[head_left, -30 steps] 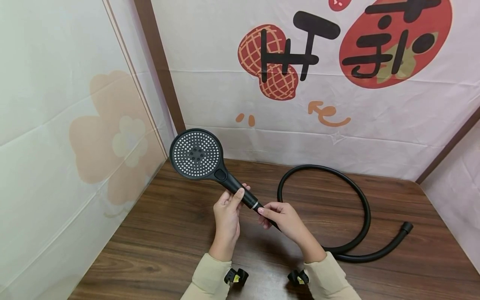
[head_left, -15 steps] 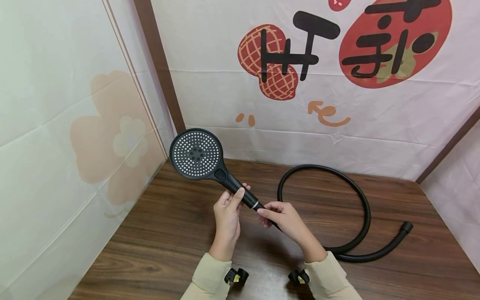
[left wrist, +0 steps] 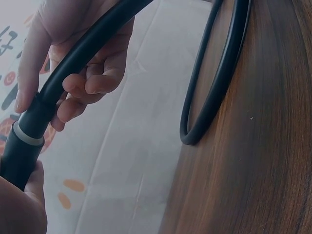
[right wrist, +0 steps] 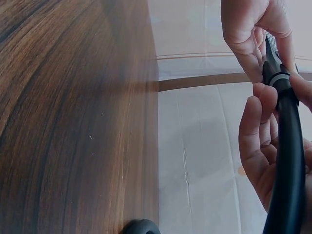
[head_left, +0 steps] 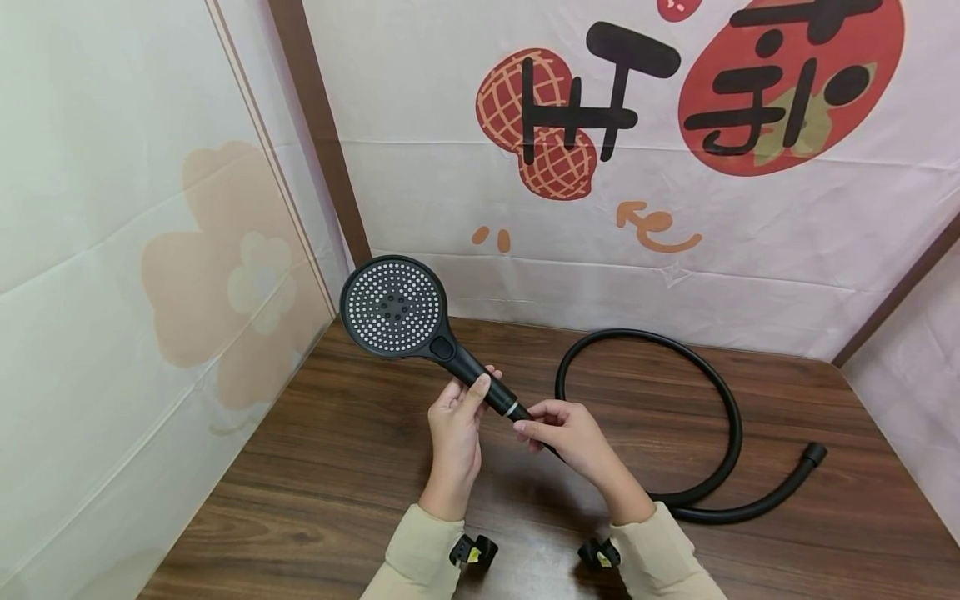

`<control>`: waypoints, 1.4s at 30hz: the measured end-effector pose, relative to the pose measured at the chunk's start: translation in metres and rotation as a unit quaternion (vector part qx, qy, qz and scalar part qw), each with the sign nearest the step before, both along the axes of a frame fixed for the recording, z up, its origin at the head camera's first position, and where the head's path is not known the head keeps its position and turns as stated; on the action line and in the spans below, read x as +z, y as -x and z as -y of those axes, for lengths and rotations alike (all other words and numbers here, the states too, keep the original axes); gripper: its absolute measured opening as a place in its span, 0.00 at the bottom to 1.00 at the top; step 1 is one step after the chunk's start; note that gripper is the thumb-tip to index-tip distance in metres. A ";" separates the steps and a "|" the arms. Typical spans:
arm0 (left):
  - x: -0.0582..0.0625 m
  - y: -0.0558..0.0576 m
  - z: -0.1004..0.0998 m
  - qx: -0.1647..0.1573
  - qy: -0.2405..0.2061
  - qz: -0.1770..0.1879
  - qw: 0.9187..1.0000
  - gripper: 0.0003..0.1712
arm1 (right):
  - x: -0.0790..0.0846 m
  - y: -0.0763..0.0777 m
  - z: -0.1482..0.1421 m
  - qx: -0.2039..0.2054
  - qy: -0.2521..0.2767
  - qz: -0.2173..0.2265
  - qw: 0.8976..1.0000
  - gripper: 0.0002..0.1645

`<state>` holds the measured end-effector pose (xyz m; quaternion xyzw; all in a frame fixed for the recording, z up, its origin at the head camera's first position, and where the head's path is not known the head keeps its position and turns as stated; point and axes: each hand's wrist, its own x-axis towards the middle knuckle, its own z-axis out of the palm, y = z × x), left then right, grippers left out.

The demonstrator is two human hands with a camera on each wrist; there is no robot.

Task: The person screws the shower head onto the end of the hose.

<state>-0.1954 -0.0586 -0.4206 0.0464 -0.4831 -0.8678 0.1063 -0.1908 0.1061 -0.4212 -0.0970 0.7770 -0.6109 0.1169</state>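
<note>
A black handheld shower head (head_left: 393, 307) with a round face of pale nozzles is raised over the table, tilted up to the left. My left hand (head_left: 456, 425) grips its handle (head_left: 474, 372), thumb on the front. Just below, my right hand (head_left: 566, 437) pinches the end fitting (left wrist: 36, 117) of a black shower hose (left wrist: 92, 41) between thumb and fingers. In the left wrist view a pale ring (left wrist: 28, 135) shows between fitting and handle, the two in line. The right wrist view has the hose (right wrist: 287, 165) running back past the right palm.
The rest of the hose loops over the brown wooden table (head_left: 300, 500) on the right, its free end (head_left: 813, 454) pointing up and right. A printed white cloth backdrop (head_left: 450, 167) stands behind the table, and another cloth wall (head_left: 75, 333) rises on the left.
The right fingers have shifted very slightly around the hose fitting. The left hand and the shower head keep nearly the same place.
</note>
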 end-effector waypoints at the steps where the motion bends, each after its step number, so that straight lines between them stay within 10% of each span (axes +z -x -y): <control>1: 0.000 0.000 0.000 0.000 0.000 0.000 1.000 0.21 | 0.000 0.000 0.000 0.000 0.001 0.000 1.000 0.17; 42: 0.000 0.000 -0.001 0.001 -0.007 -0.002 1.000 0.18 | 0.000 0.000 0.000 0.016 0.002 -0.003 1.000 0.17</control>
